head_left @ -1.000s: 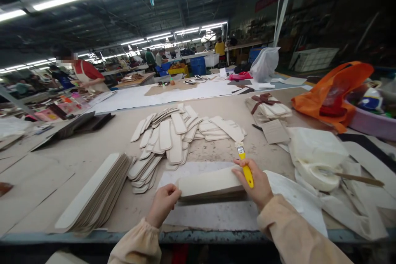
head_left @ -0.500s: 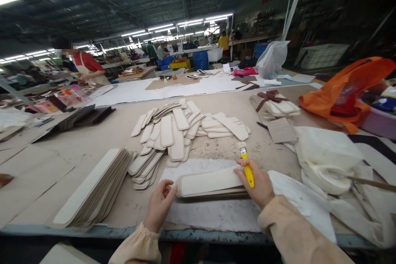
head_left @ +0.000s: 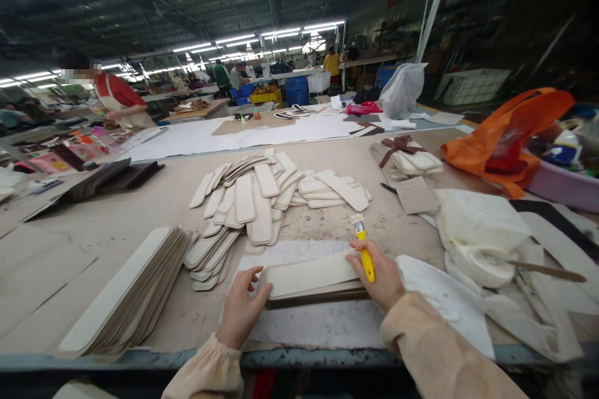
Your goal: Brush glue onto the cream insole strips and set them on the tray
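A small stack of long, round-cornered pale strips (head_left: 311, 275) lies on a white sheet (head_left: 318, 327) in front of me. My left hand (head_left: 242, 302) is at its left end, thumb and fingers apart, the thumb tip against the stack's end. My right hand (head_left: 378, 274) holds a yellow-handled paintbrush (head_left: 367, 260), its whitish bristles pointing away from me. The same hand's thumb rests on the right end of the top strip. Beyond the stack lies a loose heap of shorter pale pieces (head_left: 253, 199).
A tall leaning stack of strips (head_left: 121, 293) stands at left. At right are a white tub (head_left: 491, 265) with a stick across it, a tied bundle (head_left: 407, 159) and an orange bag (head_left: 503, 140). A co-worker (head_left: 119, 96) stands at far left. The table edge (head_left: 327, 358) is close to me.
The whole view has shifted slightly, so things sit further left. My left hand's fingers have spread wider at the stack's end. My right hand keeps the paintbrush.
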A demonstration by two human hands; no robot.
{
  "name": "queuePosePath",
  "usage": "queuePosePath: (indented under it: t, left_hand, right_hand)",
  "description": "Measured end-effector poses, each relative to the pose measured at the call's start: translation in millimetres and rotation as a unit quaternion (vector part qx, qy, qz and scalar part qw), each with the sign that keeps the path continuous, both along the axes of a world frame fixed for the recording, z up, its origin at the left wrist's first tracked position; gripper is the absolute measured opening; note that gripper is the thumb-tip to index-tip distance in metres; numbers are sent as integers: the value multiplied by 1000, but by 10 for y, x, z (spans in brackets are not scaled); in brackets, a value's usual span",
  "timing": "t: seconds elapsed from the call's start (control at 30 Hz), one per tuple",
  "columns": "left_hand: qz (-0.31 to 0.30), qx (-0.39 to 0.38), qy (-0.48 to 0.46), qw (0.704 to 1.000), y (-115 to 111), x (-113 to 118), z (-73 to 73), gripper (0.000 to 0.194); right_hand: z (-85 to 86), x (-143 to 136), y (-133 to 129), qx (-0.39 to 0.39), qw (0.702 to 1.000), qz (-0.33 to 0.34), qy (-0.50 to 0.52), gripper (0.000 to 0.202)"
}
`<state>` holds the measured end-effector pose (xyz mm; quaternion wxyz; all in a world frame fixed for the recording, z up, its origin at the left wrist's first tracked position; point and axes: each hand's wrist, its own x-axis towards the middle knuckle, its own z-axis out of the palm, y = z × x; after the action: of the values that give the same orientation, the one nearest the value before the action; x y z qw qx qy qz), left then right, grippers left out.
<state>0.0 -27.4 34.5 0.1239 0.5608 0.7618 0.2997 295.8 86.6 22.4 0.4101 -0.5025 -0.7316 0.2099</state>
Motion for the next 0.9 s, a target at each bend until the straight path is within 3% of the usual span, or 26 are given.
queuePosePath:
  t: [0.3,0.6,0.77,0.9]
  left_hand:
    - [-7,-28,-41,999,37,-29,-3,56]
    - [11,-80,-41,996,128,-137,1,74]
    - [12,-82,-32,996,134,-95,52,70]
    - [9,-70,-22,997,131,-139,-24,67]
  right_hand:
    - [151,-60,-176,130,983,51,-118,8]
    - [-109,-525,-528,168,961,150,-163,16]
    - [-2,-346,-445,117,978,97,-144,18]
    - [100,-89,-251,59,994,16,-92,17]
